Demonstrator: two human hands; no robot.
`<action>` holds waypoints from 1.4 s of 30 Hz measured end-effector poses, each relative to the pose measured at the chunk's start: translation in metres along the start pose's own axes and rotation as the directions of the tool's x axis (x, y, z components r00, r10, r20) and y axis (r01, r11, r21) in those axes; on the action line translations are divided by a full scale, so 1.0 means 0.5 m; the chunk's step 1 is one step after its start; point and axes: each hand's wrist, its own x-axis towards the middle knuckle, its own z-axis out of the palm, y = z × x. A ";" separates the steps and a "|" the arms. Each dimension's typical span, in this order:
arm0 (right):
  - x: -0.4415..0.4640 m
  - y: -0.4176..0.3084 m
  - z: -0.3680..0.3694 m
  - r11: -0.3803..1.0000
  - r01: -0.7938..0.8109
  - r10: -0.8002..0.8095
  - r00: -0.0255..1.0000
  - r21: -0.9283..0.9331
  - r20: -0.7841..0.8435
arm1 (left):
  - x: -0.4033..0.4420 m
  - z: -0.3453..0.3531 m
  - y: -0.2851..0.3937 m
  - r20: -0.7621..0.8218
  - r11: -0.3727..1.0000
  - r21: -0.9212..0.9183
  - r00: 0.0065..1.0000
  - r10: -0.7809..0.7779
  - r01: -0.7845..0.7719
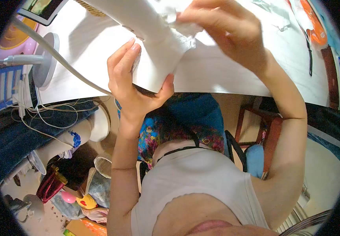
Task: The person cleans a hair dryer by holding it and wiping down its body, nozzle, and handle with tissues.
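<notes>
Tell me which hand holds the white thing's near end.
The left hand: its thumb and fingers flank that end of the white thing, while the right hand is by the crumpled material.

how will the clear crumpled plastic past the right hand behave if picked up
Probably floppy: the clear plastic lies in loose creases. Likely light for its size, since the white tabletop seems to show through it. Unlikely to roll, as it lies spread out.

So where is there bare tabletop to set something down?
Best: the near strip of white tabletop between the white object and right forearm. Another patch lies between that forearm and the black strap. Left of the left hand, a pale cord crosses. Crowded: around the tablet and orange packet.
</notes>
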 end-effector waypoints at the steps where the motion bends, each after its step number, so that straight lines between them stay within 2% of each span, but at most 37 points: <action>1: -0.005 -0.003 0.010 0.996 0.079 -0.079 0.997 -0.040 -0.006 | 0.000 0.001 -0.001 -0.007 1.000 -0.001 1.000 0.005 -0.005; 4: -0.025 0.005 0.028 0.981 0.169 -0.167 0.986 -0.096 0.025 | -0.001 0.006 -0.002 -0.023 1.000 -0.002 1.000 0.016 -0.016; 7: -0.025 -0.010 0.035 0.991 0.114 -0.112 0.993 0.062 -0.044 | -0.001 0.004 -0.002 -0.025 1.000 0.015 0.999 0.023 -0.023; 8: -0.028 0.009 0.034 0.989 0.137 -0.136 0.990 0.051 -0.023 | -0.001 0.005 -0.003 -0.026 0.999 0.019 0.999 0.028 -0.028; 11: -0.026 0.015 0.020 0.997 0.040 -0.035 0.997 -0.064 0.072 | 0.000 0.007 -0.003 -0.028 0.999 0.017 0.999 0.033 -0.032; 13: -0.031 -0.002 0.016 0.992 0.073 -0.057 0.985 -0.099 0.160 | 0.001 0.008 -0.004 -0.027 0.999 0.022 0.999 0.036 -0.035; 16: -0.026 -0.033 0.035 0.991 0.118 -0.123 0.989 0.062 0.084 | 0.000 0.004 -0.005 -0.021 0.999 0.040 0.999 0.033 -0.032; 20: -0.025 -0.001 0.024 0.995 -0.033 0.039 0.997 -0.093 0.062 | 0.002 0.007 -0.004 -0.031 0.999 0.036 0.999 0.040 -0.038; 22: -0.026 -0.005 0.028 0.998 0.040 -0.043 0.996 0.048 0.072 | 0.002 0.008 -0.004 -0.034 0.998 0.040 0.998 0.047 -0.045; 25: -0.011 -0.012 0.031 0.982 0.151 -0.157 0.986 0.117 0.047 | 0.002 0.006 -0.004 -0.025 0.997 0.055 0.998 0.051 -0.049; 26: -0.013 -0.006 0.030 0.990 0.083 -0.087 0.996 0.110 0.029 | 0.003 0.006 -0.005 -0.022 0.997 0.054 0.999 0.047 -0.046; 29: -0.003 -0.010 0.020 0.999 0.016 -0.016 1.000 0.031 -0.026 | 0.003 0.008 -0.007 -0.028 0.999 0.016 0.999 0.046 -0.045; 31: 0.001 -0.015 0.031 0.992 0.106 -0.102 0.993 0.064 -0.060 | 0.002 0.008 -0.007 -0.031 0.999 0.001 0.999 0.037 -0.037; 37: 0.016 -0.014 0.071 0.964 0.240 -0.237 0.971 0.113 -0.039 | 0.003 0.000 -0.014 -0.011 0.999 -0.033 1.000 -0.004 0.004; 40: 0.034 -0.012 0.086 0.968 0.235 -0.243 0.966 0.091 0.090 | 0.001 -0.002 -0.006 0.009 0.995 -0.074 0.998 -0.063 0.064; 42: 0.045 -0.013 0.082 0.962 0.239 -0.246 0.968 0.130 0.041 | -0.001 -0.007 -0.007 0.014 0.989 -0.073 0.992 -0.128 0.129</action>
